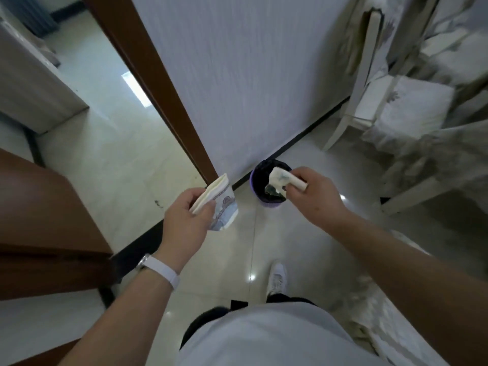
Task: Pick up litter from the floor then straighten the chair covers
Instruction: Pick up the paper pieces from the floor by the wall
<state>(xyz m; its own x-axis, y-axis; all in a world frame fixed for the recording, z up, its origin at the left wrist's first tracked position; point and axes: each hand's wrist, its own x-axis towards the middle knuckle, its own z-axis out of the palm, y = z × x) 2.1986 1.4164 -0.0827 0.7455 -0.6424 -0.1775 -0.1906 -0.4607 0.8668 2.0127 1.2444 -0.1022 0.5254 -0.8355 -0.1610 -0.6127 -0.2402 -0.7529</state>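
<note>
White folded paper litter (282,178) is pinched between the thumb and curled fingers (303,178) of the right hand (314,202). A faint green marking shows on the paper. The piece hangs directly above the open mouth of a small purple bin (268,206) with a dark liner. The bin stands on the glossy tiled floor (232,260), at the base of the white wall (237,75), right of the brown door frame (158,88).

Left hand (184,223): fingers curled, thumb (207,206) pressed onto a flattened white item (224,210) with blue print. It is possibly a crushed paper cup, but blur prevents certainty. It is held left of the bin, apart from it. A white band (163,272) sits on the left wrist.

Far right: chair (365,75) with a pale frame. Its cover (414,107) is light fabric with a faint floral print and lies rumpled. More pale patterned cloth (383,326) shows at near right.

Near left: brown wooden cabinet (45,220). White shoe (277,280) on the floor, nearer than the bin.
</note>
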